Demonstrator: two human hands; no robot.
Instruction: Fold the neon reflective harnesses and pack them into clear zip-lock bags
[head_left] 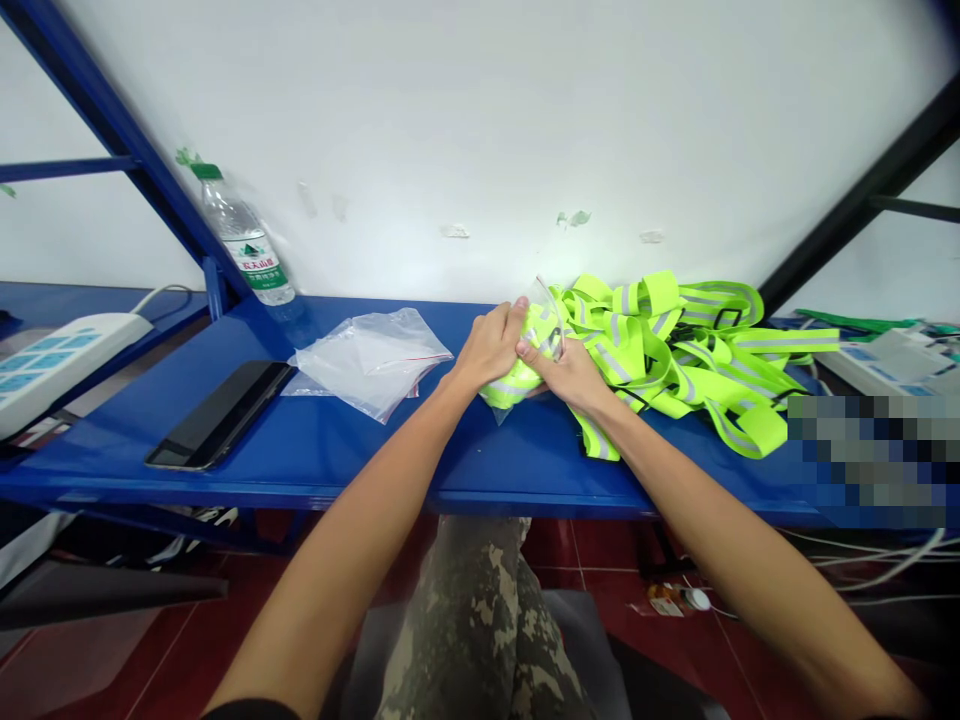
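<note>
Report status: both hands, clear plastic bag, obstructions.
Left hand and right hand gripping clear plastic bag. Neon-yellow reflective webbing inside. Tangled heap of neon-yellow reflective straps crowding right wrist.

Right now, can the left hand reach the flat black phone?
Probably yes: the left hand grips a strap-filled clear bag, but bare blue tabletop leaves a way past the flat plastic bags to the phone.

The one view looks out from the camera on the person's head, facing forward and down over the blue bench (517,470) to the white wall (480,120) behind it. It is near: the left hand (491,345) and right hand (571,375) sit close to its centre, with the camouflage-clad legs (480,620) and red tiled floor (611,545) along the bottom.
</note>
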